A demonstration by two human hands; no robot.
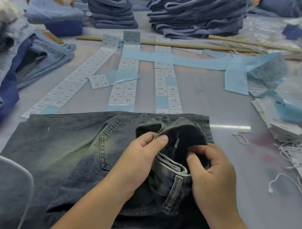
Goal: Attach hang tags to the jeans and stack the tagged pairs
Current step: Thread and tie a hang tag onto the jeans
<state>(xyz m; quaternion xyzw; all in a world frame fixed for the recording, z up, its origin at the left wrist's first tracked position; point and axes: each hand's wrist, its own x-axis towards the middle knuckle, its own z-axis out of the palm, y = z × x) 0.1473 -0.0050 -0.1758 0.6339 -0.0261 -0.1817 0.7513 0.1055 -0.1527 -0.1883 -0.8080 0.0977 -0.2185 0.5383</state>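
From the head camera, a folded pair of dark blue washed denim jeans [62, 151] is lying flat on the grey tabletop [223, 108], directly in front of the person, with its waistband end turned up and spread open. The left hand [136, 162] is pinching the folded-back edge of the waistband [170, 167] between thumb and curled fingers, while the right hand [209, 174] is gripping the opposite side, its fingers tucked into the dark inside of the opening. Both hands are therefore closing on denim, and neither is holding a tag. Just beyond the jeans, long strips of white printed stickers on pale blue backing [122, 91] are running away across the tabletop. To the right of the jeans, loose white loop strings [301, 152] and a pile of white paper hang tags [282, 123] are lying within reach. Far beyond the jeans, tall stacks of folded blue jeans [110, 2] are standing. The denim is looking thick, soft and fairly heavy: it will probably drape and sag rather than keep any shape, so the stiffer stitched waistband or the belt loop [174, 191] below the hands seems the best place to grip and to thread a string. The strings are looking light and easily tangled.
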